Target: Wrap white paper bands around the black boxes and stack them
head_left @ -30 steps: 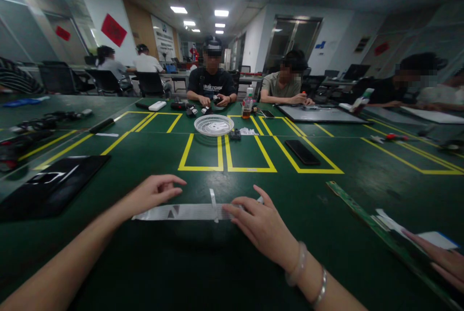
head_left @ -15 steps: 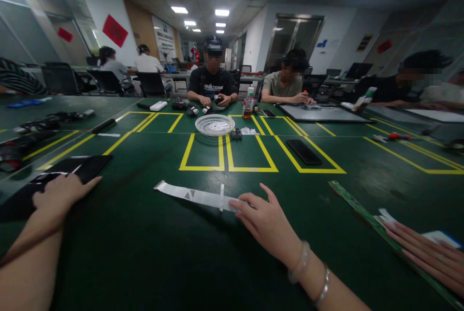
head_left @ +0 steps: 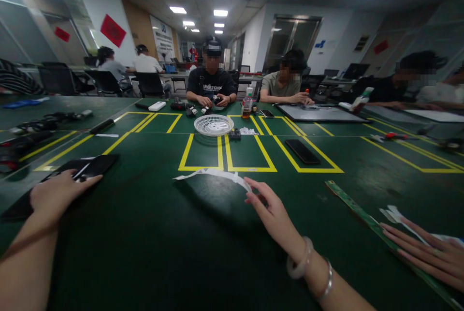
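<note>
My right hand, wearing two bracelets, pinches one end of a white flat ribbon cable between thumb and fingers. The cable arches off to the left above the green table, its far end pointing left. At the left, my left hand rests on a flat, shiny black sheet-like thing. Its thumb is stretched out to the right, apart from the other fingers, which partly hide behind the hand. I cannot make out exactly what the black thing is.
Another person's hand lies by a long green circuit board strip at right. Farther off are a white round basket, a black phone, yellow tape outlines, a bottle and seated people.
The ribbon cable, flat along the table before, is now lifted and bowed, with my right hand pinching its end. The black thing under my left hand has shifted slightly.
</note>
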The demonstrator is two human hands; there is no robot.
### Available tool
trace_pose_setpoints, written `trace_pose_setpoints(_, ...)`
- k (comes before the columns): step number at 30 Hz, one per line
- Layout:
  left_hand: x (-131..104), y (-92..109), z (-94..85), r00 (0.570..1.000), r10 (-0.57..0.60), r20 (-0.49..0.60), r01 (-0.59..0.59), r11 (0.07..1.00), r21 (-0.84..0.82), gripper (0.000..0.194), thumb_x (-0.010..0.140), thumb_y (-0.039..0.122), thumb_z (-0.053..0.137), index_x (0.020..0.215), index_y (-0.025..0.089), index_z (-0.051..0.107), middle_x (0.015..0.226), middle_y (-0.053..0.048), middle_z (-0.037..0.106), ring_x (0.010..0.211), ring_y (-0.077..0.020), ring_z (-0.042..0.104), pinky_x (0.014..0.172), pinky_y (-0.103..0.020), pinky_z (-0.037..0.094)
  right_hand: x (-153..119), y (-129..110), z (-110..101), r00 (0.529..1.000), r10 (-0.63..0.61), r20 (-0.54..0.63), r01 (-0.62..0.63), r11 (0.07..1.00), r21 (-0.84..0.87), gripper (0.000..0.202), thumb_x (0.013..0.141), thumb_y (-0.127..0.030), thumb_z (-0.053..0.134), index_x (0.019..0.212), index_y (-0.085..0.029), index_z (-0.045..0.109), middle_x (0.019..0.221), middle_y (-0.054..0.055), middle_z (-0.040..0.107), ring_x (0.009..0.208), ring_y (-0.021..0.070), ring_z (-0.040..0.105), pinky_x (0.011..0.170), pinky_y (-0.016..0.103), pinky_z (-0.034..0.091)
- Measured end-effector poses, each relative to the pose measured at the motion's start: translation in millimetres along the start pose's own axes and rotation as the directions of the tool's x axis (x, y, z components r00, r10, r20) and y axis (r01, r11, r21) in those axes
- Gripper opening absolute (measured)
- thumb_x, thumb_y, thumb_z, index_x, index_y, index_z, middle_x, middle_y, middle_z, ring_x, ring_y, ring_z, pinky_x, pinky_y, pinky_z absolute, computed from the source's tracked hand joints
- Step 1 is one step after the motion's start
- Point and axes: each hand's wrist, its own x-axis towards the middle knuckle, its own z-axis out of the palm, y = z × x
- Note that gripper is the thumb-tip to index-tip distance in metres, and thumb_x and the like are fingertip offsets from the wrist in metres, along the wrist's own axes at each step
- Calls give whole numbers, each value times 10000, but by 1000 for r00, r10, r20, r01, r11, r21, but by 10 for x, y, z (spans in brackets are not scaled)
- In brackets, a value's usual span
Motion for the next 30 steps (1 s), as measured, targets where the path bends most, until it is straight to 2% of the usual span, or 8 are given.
trace_pose_setpoints(3, -159, 384, -120, 998, 42, 43, -42, 999, 13, 1061, 752, 902, 422, 1443, 96, 429, 1259, -217, 563, 1073, -448, 557, 842, -484, 476, 45, 102, -7, 972, 163, -172, -117, 961, 249, 462, 956, -483, 516, 1352, -245, 523, 1071, 65, 610, 810, 198, 699, 623, 310, 560)
trace_pose_setpoints(6, -340, 852, -155, 957, 289, 37, -289, 957, -6, 918, 797, 787, 539, 1417, 112, 485, 1317, -184, 546, 1132, -437, 530, 912, -496, 449, 76, 136, -30, 906, 266, -328, -131, 915, 380, 511, 925, -529, 551, 1356, -257, 515, 1074, 61, 614, 831, 205, 702, 666, 324, 565)
trace_pose_setpoints(8, -503, 1155, -117, 861, 509, 0, -509, 860, -29, 802, 804, 688, 620, 1369, 125, 539, 1344, -158, 537, 1191, -406, 502, 1034, -527, 359, 88, 133, -52, 855, 327, -403, -125, 883, 452, 537, 909, -545, 569, 1359, -259, 507, 1087, 61, 612, 839, 204, 703, 704, 338, 572)
trace_pose_setpoints(11, -834, 1549, -3, 642, 766, -10, -763, 638, -106, 711, 765, 615, 713, 1311, 176, 589, 1341, -120, 552, 1246, -358, 475, 1154, -546, 183, 95, 129, -78, 793, 390, -467, -108, 846, 522, 560, 903, -552, 567, 1377, -268, 480, 1105, 59, 606, 850, 202, 704, 749, 359, 578)
trace_pose_setpoints(14, -1207, 1843, 110, 463, 886, 4, -870, 455, -190, 725, 718, 588, 781, 1314, 218, 597, 1355, -99, 544, 1272, -338, 461, 1183, -533, 144, 95, 123, -80, 777, 414, -474, -102, 826, 554, 555, 913, -548, 543, 1395, -284, 459, 1132, 59, 613, 862, 197, 704, 797, 382, 572)
trace_pose_setpoints(17, -1500, 2024, 166, 353, 935, 21, -911, 349, -219, 755, 691, 543, 827, 1339, 241, 586, 1382, -82, 521, 1287, -327, 456, 1196, -531, 141, 93, 86, -57, 789, 414, -455, -96, 813, 574, 555, 913, -545, 549, 1399, -293, 455, 1162, 53, 617, 865, 185, 699, 835, 384, 558)
trace_pose_setpoints(23, -1666, 2120, 235, 296, 953, 71, -927, 304, -219, 765, 708, 506, 839, 1369, 235, 564, 1422, -86, 483, 1317, -331, 433, 1188, -566, 177, 70, 8, -4, 894, 272, -357, -62, 862, 504, 489, 937, -518, 546, 1374, -309, 477, 1139, 40, 620, 865, 179, 691, 832, 368, 548)
trace_pose_setpoints(30, -1651, 2105, 355, 279, 959, 50, -937, 284, -203, 779, 717, 483, 843, 1389, 226, 545, 1485, -103, 404, 1352, -344, 388, 1170, -532, 265, -17, -13, 28, 998, -55, -19, 58, 987, 153, 401, 1015, -372, 436, 1411, -312, 438, 1240, 81, 581, 987, 196, 667, 932, 423, 522)
